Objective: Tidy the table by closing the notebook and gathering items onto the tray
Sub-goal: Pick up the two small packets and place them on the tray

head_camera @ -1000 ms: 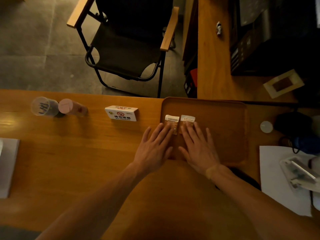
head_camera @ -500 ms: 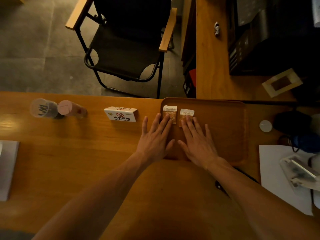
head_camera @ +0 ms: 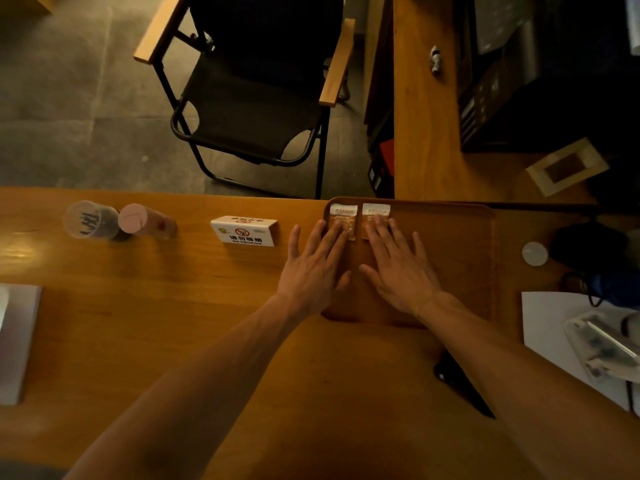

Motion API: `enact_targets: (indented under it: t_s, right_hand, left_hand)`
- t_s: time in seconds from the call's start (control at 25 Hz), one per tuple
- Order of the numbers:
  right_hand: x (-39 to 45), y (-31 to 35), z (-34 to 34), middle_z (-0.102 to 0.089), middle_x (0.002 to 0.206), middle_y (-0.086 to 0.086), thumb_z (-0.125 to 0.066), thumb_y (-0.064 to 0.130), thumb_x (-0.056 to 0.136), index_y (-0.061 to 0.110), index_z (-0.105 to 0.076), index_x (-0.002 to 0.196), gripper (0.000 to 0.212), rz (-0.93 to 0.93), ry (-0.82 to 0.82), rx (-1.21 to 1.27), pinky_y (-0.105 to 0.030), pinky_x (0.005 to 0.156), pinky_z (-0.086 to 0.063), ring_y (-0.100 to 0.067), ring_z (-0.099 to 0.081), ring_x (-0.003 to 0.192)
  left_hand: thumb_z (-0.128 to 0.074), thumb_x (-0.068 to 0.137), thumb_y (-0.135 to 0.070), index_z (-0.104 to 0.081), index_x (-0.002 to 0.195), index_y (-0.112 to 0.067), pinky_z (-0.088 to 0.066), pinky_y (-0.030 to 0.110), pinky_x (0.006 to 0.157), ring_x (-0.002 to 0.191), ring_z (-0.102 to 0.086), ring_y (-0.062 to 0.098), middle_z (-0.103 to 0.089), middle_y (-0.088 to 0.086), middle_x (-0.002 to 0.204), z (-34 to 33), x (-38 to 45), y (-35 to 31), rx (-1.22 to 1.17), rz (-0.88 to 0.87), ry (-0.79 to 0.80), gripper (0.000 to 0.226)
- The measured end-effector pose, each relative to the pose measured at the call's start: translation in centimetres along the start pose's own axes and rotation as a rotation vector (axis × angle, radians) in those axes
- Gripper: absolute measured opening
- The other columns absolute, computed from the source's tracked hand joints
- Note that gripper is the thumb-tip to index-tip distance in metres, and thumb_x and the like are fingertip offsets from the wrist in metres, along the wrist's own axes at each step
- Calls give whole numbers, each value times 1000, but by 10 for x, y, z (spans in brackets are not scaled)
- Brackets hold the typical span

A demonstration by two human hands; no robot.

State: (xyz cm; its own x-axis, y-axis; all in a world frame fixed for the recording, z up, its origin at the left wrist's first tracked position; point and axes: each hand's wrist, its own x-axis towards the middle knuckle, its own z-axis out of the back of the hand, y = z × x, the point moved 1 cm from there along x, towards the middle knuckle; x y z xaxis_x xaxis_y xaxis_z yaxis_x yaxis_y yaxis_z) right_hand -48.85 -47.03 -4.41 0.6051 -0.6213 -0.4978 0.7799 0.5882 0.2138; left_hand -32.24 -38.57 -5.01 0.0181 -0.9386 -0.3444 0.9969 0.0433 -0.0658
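A brown tray (head_camera: 460, 258) lies on the wooden table at the far edge. Two small packets with white tops lie side by side in its far left corner, the left packet (head_camera: 343, 211) and the right packet (head_camera: 375, 210). My left hand (head_camera: 313, 268) lies flat with fingers spread, its fingertips resting on the left packet. My right hand (head_camera: 398, 268) lies flat inside the tray, fingertips on the right packet. Neither hand grips anything. A closed pale notebook (head_camera: 15, 341) sits at the table's left edge.
A white no-smoking sign (head_camera: 244, 231) stands left of the tray. Further left lie a clear cup (head_camera: 90, 220) and a pink tube (head_camera: 145, 221). A black pen (head_camera: 464, 389), white paper (head_camera: 554, 323) and a white cap (head_camera: 534, 253) are on the right. A chair (head_camera: 249, 109) stands beyond the table.
Both hands slid the two packets away from me to the tray's far left corner.
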Motion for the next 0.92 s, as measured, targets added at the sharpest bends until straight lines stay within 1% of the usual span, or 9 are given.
enact_targets:
  t_s: [0.56,0.64,0.72,0.8,0.84,0.88,0.92]
  right_hand:
    - [-1,-1,-1,18,163,2,-24,55,100,23,12,155,73,-1,-17,-2,-54,122,-4,-20,15,150]
    - [-2,-2,-1,20,163,2,-26,55,99,24,11,155,74,2,-36,14,-54,122,-5,-20,14,150]
    - [-4,-1,-2,19,163,2,-28,54,99,27,10,155,73,-1,-57,46,-53,121,-6,-21,12,150]
    - [-11,3,-2,12,164,1,-29,52,100,29,3,155,68,-16,-67,76,-50,121,-10,-21,6,151]
    - [-16,6,-2,2,165,0,-30,50,100,28,-6,155,64,-27,-81,84,-49,121,-15,-22,-2,151]
    - [-22,10,0,-13,164,-3,-32,47,101,26,-19,153,58,-36,-103,86,-46,119,-22,-23,-13,150]
    - [-28,14,2,-30,157,-5,-34,43,101,24,-34,147,50,-37,-127,77,-44,115,-29,-23,-26,145]
  left_hand:
    - [-29,96,-60,10,153,-24,12,58,117,149,13,26,8,1,164,-6,2,1,-24,-8,2,78]
    - [-31,95,-59,13,153,-26,9,56,118,150,13,25,11,1,164,-7,1,2,-66,-8,2,80]
    - [-35,95,-56,12,154,-27,1,53,120,150,9,23,14,0,164,-7,-3,1,-147,-4,-13,81]
    - [-38,95,-53,7,155,-27,-8,48,118,150,0,23,12,0,164,-7,-14,-1,-257,34,-39,79]
    - [-39,95,-52,5,154,-28,-12,47,117,150,-6,23,8,0,165,-8,-23,-3,-314,76,-37,78]
    - [-39,96,-53,4,154,-29,-17,47,116,149,-11,23,5,-1,165,-8,-32,-5,-367,132,-20,76]
    - [-39,96,-53,3,154,-30,-22,48,116,148,-15,23,2,-1,165,-8,-41,-7,-418,191,2,74]
